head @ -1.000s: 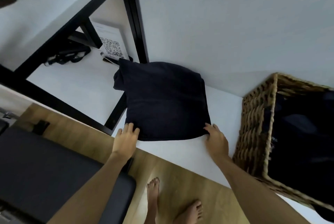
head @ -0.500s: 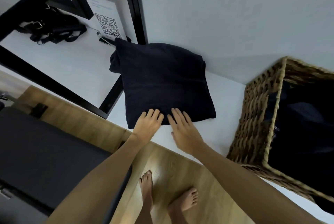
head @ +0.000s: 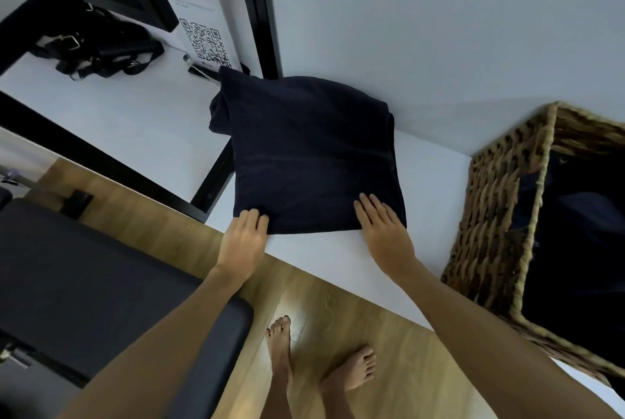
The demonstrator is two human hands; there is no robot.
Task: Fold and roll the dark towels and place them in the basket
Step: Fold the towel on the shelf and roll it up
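A dark navy towel (head: 311, 148) lies folded into a rough square on the white tabletop (head: 433, 188), its far edge against the wall. My left hand (head: 245, 236) rests at the towel's near left corner, fingertips on the cloth. Fingers straight, my right hand (head: 382, 229) lies flat on the near right corner. To the right stands a woven wicker basket (head: 490, 215) with dark towels (head: 581, 236) inside it.
A black-framed shelf (head: 257, 12) stands left of the towel, holding a QR-code sign (head: 203, 36) and a black strap bundle (head: 101, 50). A dark padded bench (head: 84, 283) sits low at the left. Wooden floor and my bare feet are below the table edge.
Both hands were together at the middle of the towel's near edge half a second ago. They have slid apart to its near left and right corners.
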